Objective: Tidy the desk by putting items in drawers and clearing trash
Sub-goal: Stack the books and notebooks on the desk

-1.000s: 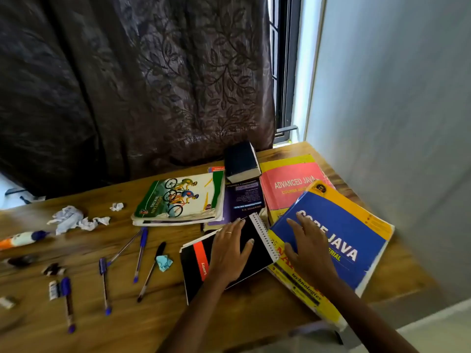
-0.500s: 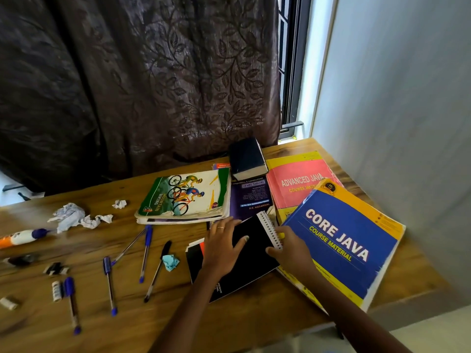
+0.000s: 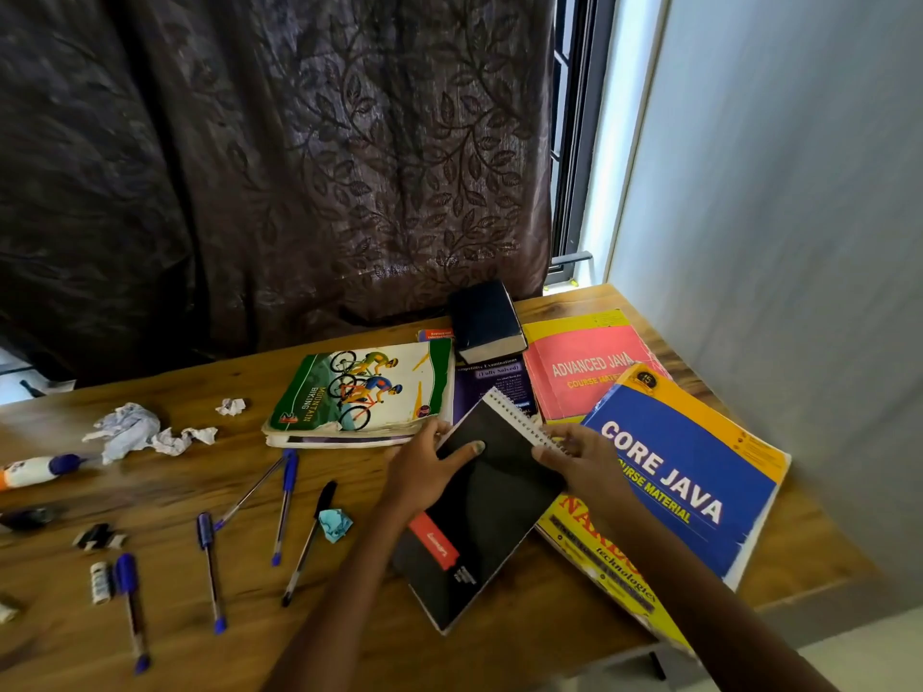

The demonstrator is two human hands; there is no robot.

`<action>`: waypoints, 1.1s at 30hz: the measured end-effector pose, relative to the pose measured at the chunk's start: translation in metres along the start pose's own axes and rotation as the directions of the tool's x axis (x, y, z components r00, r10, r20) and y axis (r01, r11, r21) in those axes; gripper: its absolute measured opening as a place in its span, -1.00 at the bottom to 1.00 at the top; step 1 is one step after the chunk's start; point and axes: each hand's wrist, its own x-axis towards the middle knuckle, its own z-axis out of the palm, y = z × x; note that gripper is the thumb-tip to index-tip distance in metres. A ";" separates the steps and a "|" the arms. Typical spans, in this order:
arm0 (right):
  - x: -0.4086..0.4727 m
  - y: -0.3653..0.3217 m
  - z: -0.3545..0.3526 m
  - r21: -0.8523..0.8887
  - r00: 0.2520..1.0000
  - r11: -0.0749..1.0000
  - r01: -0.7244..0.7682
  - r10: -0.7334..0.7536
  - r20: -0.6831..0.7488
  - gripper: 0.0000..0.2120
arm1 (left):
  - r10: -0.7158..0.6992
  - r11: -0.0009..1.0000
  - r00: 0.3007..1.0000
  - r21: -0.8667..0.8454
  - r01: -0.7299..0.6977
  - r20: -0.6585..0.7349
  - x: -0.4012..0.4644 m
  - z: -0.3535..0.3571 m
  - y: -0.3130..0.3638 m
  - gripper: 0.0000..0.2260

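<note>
Two hands on black spiral notebook [image 3: 479, 496]: left hand [image 3: 424, 472] grip holds its left edge, right hand [image 3: 582, 459] pinches the spiral binding, over wooden desk [image 3: 349, 636].

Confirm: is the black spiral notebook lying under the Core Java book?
No, the black spiral notebook is held by both hands, its right edge overlapping the Core Java book.

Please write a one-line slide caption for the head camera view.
Both hands, left hand and right hand, hold a black spiral notebook above a cluttered wooden desk.
</note>
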 end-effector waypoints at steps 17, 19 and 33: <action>-0.030 0.009 -0.039 0.468 0.931 0.880 -0.078 0.232 -0.281 -0.77 | 0.066 0.908 0.996 -0.419 -0.035 0.061 0.007 0.042 0.075 -0.79; -0.027 0.013 -0.056 0.479 0.892 0.876 -0.049 0.255 -0.373 -0.77 | 0.084 0.916 0.986 -0.400 -0.018 0.146 0.008 0.055 0.084 -0.75; -0.022 0.063 -0.129 0.185 0.747 0.957 -0.222 0.289 -0.598 -0.62 | 0.018 1.000 0.955 0.006 -0.021 0.297 -0.001 0.110 0.073 -0.42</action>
